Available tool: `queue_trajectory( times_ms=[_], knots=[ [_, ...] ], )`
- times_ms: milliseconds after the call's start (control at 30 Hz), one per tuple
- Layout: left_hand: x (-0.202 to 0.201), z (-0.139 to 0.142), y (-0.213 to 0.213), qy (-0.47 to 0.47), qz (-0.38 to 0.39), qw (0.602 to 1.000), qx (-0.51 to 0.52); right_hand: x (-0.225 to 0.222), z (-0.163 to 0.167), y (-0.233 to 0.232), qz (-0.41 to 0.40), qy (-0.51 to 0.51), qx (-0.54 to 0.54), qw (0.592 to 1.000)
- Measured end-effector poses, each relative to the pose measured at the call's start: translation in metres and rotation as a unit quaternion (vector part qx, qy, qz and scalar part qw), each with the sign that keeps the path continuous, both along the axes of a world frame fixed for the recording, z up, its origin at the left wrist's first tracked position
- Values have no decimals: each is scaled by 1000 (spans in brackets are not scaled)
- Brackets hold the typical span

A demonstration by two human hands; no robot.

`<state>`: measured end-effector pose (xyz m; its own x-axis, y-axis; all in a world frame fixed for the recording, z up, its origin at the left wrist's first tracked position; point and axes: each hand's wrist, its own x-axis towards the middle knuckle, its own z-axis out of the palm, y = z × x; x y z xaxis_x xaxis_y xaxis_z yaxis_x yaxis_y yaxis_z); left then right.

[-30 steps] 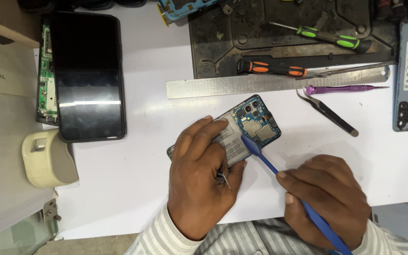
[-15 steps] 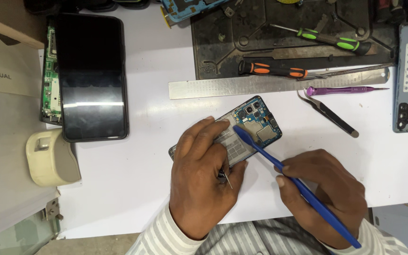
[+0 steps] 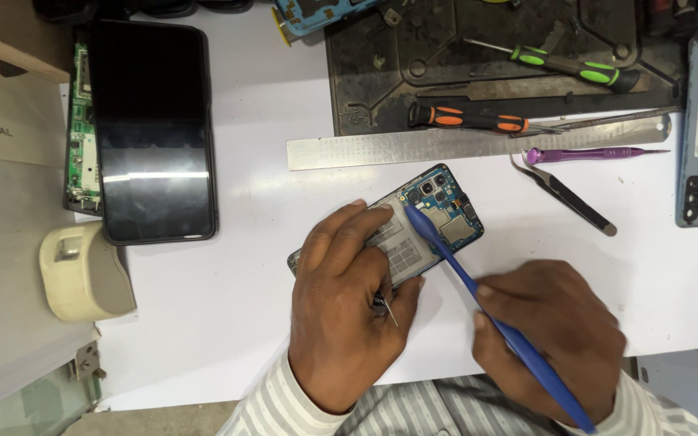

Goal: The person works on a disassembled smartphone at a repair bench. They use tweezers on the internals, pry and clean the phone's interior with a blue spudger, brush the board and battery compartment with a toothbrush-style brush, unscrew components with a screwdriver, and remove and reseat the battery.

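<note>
Left hand (image 3: 345, 311) pressed flat over the opened phone (image 3: 426, 222), fingers spread across its lower half, pinning it to the white bench (image 3: 244, 323); a thin metal pin (image 3: 388, 308) apparently tucked under the thumb (too small to be sure). Right hand (image 3: 547, 339) closed around a blue pry tool (image 3: 486, 311), tip touching the phone's board just beyond the left fingertips. Ruler (image 3: 478, 144) and tweezers (image 3: 563, 194) further out, apart from both grips.

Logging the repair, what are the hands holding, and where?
Right hand grips the blue pry tool by its handle end. Left hand presses on the opened phone.
</note>
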<state>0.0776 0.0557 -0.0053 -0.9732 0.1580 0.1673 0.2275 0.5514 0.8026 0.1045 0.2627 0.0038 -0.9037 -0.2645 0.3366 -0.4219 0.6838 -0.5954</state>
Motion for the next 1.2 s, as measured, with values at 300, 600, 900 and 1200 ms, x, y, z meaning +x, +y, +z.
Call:
queue_trajectory(
  times_ms=[300, 600, 900, 1200],
  knots=[
    [0, 1, 1, 2, 2, 1000, -1, -6, 2, -1, 16, 16, 2, 1000],
    [0, 2, 2, 8, 5, 1000, 0, -7, 5, -1, 10, 6, 12, 1000],
    [-1, 2, 3, -1, 6, 1000, -2, -8, 6, -1, 13, 8, 10, 1000],
    [-1, 3, 2, -2, 3, 1000, -6, -9, 5, -1, 3, 9, 9, 1000]
  ],
)
